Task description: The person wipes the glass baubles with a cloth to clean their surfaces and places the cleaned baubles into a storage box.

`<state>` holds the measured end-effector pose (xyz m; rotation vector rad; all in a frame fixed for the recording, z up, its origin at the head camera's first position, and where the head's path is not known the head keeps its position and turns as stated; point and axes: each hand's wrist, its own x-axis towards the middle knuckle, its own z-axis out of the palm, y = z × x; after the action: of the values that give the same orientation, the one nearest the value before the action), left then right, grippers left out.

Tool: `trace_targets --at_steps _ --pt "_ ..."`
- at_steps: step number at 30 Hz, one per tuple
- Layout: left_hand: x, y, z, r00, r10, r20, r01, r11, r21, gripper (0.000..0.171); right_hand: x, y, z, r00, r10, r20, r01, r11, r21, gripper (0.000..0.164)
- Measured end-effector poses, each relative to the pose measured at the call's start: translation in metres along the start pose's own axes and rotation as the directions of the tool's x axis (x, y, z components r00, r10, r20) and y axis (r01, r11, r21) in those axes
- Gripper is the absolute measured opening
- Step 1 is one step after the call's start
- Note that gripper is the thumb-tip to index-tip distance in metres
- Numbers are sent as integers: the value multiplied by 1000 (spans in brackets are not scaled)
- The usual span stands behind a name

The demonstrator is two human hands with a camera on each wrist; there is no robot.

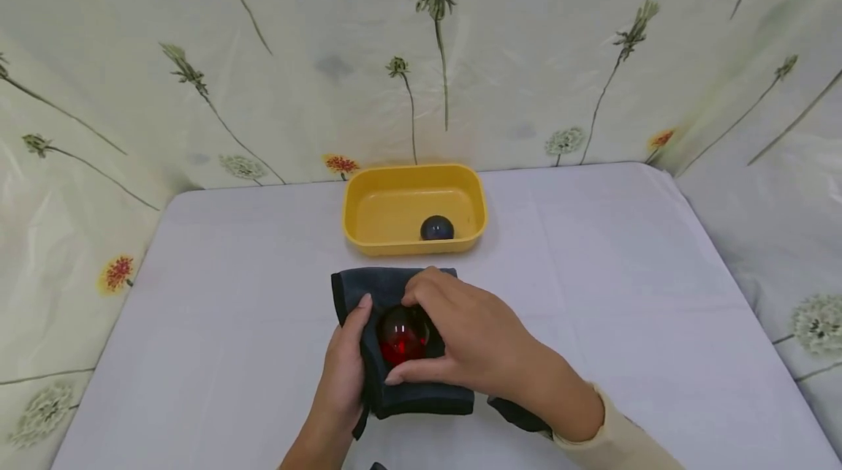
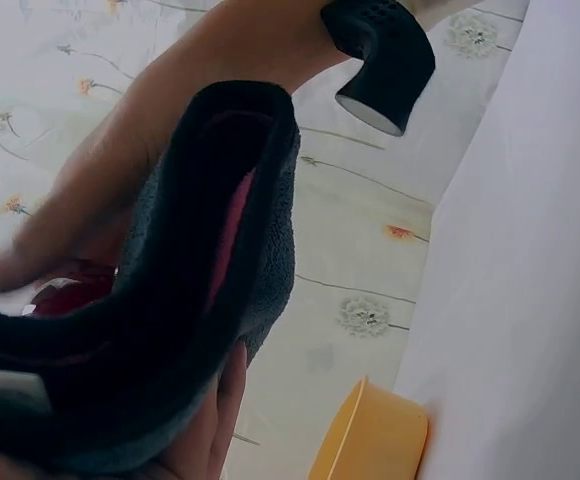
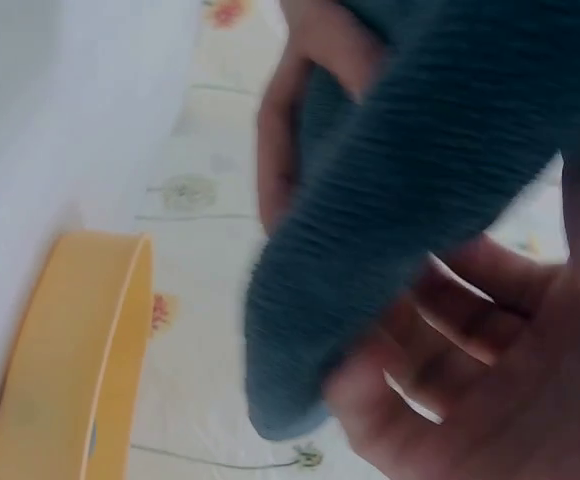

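A glossy, see-through red ball [image 1: 403, 338] rests on a folded dark blue-grey cloth [image 1: 427, 400] with black edging. My left hand [image 1: 342, 375] grips the cloth by its left side, thumb on top near the ball and fingers hidden underneath. From the right, my right hand [image 1: 483, 331] curves round the ball, fingertips at its far side and thumb at its near side. In the left wrist view the folded cloth [image 2: 270, 230] hides most of the ball. Fuzzy cloth [image 3: 400, 200] also fills much of the right wrist view, with fingers on both sides.
Just beyond the cloth stands a yellow tray [image 1: 368, 245] holding a dark ball [image 1: 437, 227] near its front right. Both rest on a white-covered table [image 1: 250, 309]. Flower-printed sheeting [image 1: 296, 90] hangs behind and at the sides. A black device [image 2: 385, 80] is on the right wrist.
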<state>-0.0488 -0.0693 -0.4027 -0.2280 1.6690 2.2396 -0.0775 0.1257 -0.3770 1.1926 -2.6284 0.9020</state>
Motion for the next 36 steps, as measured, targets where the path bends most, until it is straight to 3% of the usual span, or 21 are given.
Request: trace_targets --at_steps 3,6,10,12,15,19,23,26,28,31,34,36 --pt "0 -1 -1 1000 26 3 -26 1000 2 59 -4 2 -5 994 -14 107 3 994 105 82" --pt "-1 -1 -2 999 30 14 -29 999 -14 57 -8 5 -10 979 -70 191 34 982 185 76" --pt "-1 -2 -1 1000 3 28 -2 999 -40 54 -10 10 -12 972 -151 179 106 965 238 64" --pt "-1 -2 -1 1000 0 30 1 999 -50 54 -10 10 -11 977 -151 152 111 963 245 59" --pt "0 -3 0 999 3 35 -1 998 -56 54 -8 8 -8 987 -117 109 94 975 200 54" --pt "1 -6 1 999 7 41 -5 999 -47 54 -6 3 1 997 -66 36 65 998 24 57" --pt "1 -7 1 1000 0 27 0 1000 -15 54 -2 0 12 993 -82 -80 71 988 -136 63" --pt "0 -7 0 1000 -3 15 2 1000 12 56 -2 1 16 989 -81 -122 62 985 -158 67" --pt "0 -7 -1 1000 2 16 -3 1000 22 57 -3 2 14 994 -62 -87 53 993 -109 71" --pt "0 -6 -3 1000 6 17 -7 999 39 59 -8 3 3 998 -40 38 39 999 20 74" --pt "0 -5 -4 1000 -2 21 1 1000 23 59 -11 6 -7 985 -73 155 55 992 118 70" --pt "0 -5 -5 1000 -13 29 12 1000 3 58 -13 7 -10 978 -108 177 84 987 141 63"
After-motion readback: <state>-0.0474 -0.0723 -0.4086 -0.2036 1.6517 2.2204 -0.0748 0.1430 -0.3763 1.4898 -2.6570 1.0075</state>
